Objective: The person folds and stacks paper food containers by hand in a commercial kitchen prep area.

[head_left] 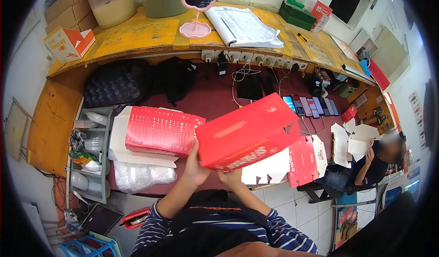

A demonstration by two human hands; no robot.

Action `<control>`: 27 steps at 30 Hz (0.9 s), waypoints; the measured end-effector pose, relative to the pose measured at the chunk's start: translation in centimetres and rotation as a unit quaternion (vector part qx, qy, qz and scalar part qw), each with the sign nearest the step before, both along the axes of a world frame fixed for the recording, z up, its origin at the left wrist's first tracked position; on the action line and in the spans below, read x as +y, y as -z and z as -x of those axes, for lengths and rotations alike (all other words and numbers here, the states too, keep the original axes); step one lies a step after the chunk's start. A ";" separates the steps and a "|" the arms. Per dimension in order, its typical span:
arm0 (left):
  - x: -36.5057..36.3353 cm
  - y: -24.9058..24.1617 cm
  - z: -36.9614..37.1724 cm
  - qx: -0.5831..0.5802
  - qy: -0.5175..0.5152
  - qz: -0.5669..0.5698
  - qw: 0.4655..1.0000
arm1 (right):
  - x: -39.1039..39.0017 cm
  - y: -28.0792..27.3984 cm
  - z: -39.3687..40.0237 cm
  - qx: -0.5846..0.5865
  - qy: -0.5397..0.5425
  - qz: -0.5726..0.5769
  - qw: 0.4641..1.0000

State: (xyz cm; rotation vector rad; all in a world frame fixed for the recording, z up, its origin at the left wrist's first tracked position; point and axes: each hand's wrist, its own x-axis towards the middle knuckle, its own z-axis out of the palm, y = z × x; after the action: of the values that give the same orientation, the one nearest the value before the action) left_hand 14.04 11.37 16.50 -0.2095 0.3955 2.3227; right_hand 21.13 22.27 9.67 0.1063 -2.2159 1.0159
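A red box (247, 131) with white lettering is held up over the maroon table (219, 85), tilted with its right end higher. My left hand (195, 168) grips its lower left corner, fingers partly behind the box. At the lower edge my right hand (231, 178) is closed on the box, its fingertips partly hidden. To the left lies a stack of flat red cartons (160, 131). Under and right of the held box are a white sheet of card (270, 171) and a flat red carton (304, 163).
A row of phones (313, 107) with cables lies at the back right. Another person (379, 158) sits at the right, holding white card (359, 140). Wrapped plastic (141, 177) and a grey rack (105, 158) stand left. A yellow shelf (137, 33) runs above.
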 end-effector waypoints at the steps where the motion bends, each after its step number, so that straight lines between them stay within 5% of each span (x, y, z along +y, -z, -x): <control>1: -0.6 0.0 0.8 0.001 0.000 0.000 1.000 | 1.4 0.8 -0.3 0.001 0.000 0.000 1.000; 3: -2.3 1.0 2.9 0.039 0.109 0.040 0.992 | 5.0 2.4 -1.7 -0.002 -0.096 0.251 0.963; 5: -4.9 2.6 4.7 0.121 0.115 0.095 0.981 | 7.8 3.0 -3.1 -0.006 -0.182 0.485 0.856; 7: -6.5 2.0 6.0 0.336 0.181 0.234 0.894 | 8.5 -5.2 -2.9 -0.083 -0.226 0.765 0.597; 9: -7.1 1.9 6.4 0.365 0.132 0.211 0.897 | 9.1 -5.9 -3.3 -0.197 -0.100 0.545 0.809; 11: -6.8 2.0 6.1 0.394 0.080 0.188 0.896 | 8.6 -5.7 -2.0 -0.203 -0.181 0.534 0.800; 13: -6.1 3.5 4.6 0.347 0.042 0.001 0.937 | 5.1 -6.8 -0.6 -0.078 -0.082 0.635 0.764; 14: -6.1 9.8 5.3 0.468 0.090 0.161 0.864 | 4.3 -5.5 -0.4 -0.043 -0.121 0.634 0.762; 15: -5.5 8.0 4.0 0.467 0.089 0.162 0.865 | 3.0 -5.2 -0.2 -0.039 -0.102 0.610 0.785; 17: -3.0 4.6 0.7 0.268 0.164 -0.060 0.947 | 1.5 -5.7 0.1 0.027 -0.130 0.614 0.778; 21: -0.9 3.4 -0.4 0.263 0.101 -0.126 0.951 | -0.1 -7.2 0.8 0.115 -0.089 0.601 0.786; 23: 0.4 3.0 -0.7 0.262 0.057 -0.170 0.948 | -0.7 -7.1 1.0 0.117 0.039 0.559 0.820; 24: 1.1 3.6 -1.9 0.444 -0.121 0.104 0.882 | -1.2 -7.6 1.0 0.107 0.065 0.506 0.854; 27: 1.9 2.3 -2.2 0.415 -0.177 0.255 0.855 | -1.5 -7.3 1.0 -0.005 0.067 0.438 0.897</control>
State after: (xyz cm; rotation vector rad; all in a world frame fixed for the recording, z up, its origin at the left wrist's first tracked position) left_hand 16.19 13.24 14.16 0.5496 1.5183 2.5116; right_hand 20.10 20.72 16.97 -0.4487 -1.5496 1.8171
